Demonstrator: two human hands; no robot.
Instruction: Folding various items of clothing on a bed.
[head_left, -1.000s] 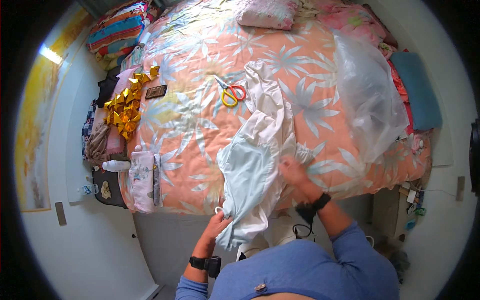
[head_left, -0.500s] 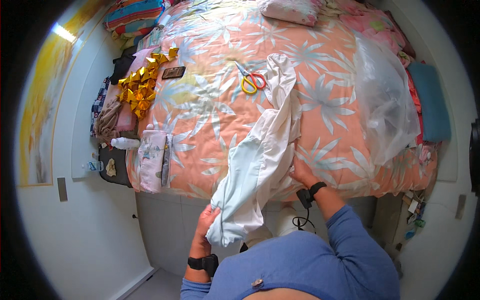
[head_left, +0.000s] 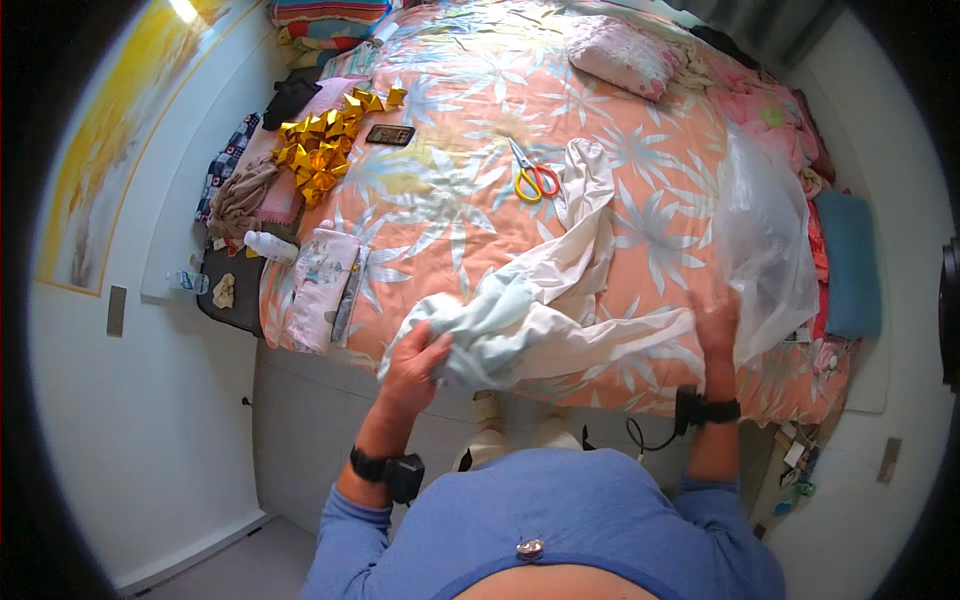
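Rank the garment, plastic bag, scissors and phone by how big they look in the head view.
Largest to smallest:
1. Garment, bunched up
2. Plastic bag
3. Scissors, spanning more than the phone
4. Phone

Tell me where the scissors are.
In the head view, the scissors lie on the bed just right of centre, between the phone to their left and the pale cloth on their right.

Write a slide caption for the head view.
Left hand's grip holds pale fabric over a leaf-patterned bed, scissors beyond; the blurred right hand is near clear plastic.
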